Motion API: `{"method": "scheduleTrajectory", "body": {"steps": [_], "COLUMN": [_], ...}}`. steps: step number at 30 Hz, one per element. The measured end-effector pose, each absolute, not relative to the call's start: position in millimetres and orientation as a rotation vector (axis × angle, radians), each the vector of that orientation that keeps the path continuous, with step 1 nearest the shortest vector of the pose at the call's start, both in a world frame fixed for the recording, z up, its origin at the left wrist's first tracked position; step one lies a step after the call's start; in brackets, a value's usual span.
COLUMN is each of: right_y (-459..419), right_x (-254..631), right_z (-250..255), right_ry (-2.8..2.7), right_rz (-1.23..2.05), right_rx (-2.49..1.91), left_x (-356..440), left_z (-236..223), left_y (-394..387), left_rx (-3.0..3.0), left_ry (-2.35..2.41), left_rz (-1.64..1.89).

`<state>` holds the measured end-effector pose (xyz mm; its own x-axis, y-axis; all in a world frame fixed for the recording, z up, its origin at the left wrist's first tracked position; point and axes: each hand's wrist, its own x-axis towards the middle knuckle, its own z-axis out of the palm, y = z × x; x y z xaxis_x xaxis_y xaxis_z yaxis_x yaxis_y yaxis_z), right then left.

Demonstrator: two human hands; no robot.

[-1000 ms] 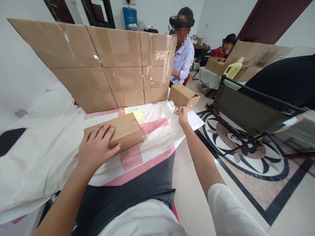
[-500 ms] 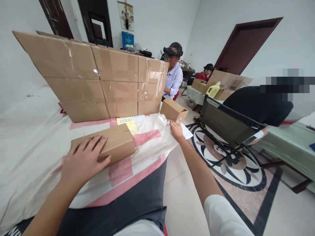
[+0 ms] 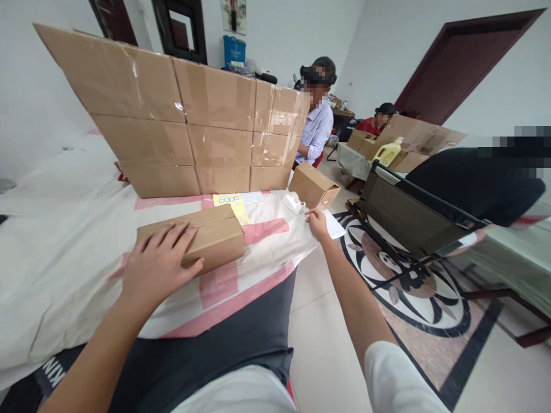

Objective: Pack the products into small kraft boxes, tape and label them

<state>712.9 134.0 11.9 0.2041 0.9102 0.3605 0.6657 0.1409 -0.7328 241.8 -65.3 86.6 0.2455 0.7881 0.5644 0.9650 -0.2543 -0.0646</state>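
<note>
Carton (image 3: 217,236) lying beneath left hand (image 3: 161,261), grip resting wide over top; right hand (image 3: 317,224) hovering just beside tape dispenser (image 3: 293,203); cannot tell whether its grip is closing.

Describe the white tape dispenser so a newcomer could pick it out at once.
Start at the wall of cardboard boxes and follow it to its right-hand end, near a separate carton. The tape dispenser sits before that carton, on the cloth, just left of the right hand. It is small and white, unlike the brown carton, and raised, unlike the flat white sheet.
</note>
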Motion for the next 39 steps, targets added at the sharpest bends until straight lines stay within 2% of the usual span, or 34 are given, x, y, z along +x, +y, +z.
{"method": "scheduleTrajectory", "body": {"steps": [10, 14, 23, 31, 35, 39], "right_y": [169, 187, 179, 178, 172, 144], "right_x": [707, 696, 688, 688, 679, 660], "right_z": [30, 42, 48, 50, 46, 63], "right_ry": [-1.042, -0.986, -1.010, -1.057, -1.065, -1.136], "right_rz": [0.662, 0.828, 0.958, 0.913, 0.751, 0.554], "right_rx": [-1.736, -1.813, -1.894, -1.974, -2.078, -2.035], "left_x": [242, 243, 242, 242, 240, 238], "left_z": [87, 89, 88, 88, 86, 85], "left_y": [-71, -70, -68, -67, -66, -64], "left_rx": [-2.115, -2.130, -2.133, -2.111, -2.093, -2.088], "left_ry": [-1.710, -1.682, -1.675, -1.627, -1.606, -1.562], "left_rz": [-0.631, -0.612, -0.644, -0.631, -0.619, -0.594]}}
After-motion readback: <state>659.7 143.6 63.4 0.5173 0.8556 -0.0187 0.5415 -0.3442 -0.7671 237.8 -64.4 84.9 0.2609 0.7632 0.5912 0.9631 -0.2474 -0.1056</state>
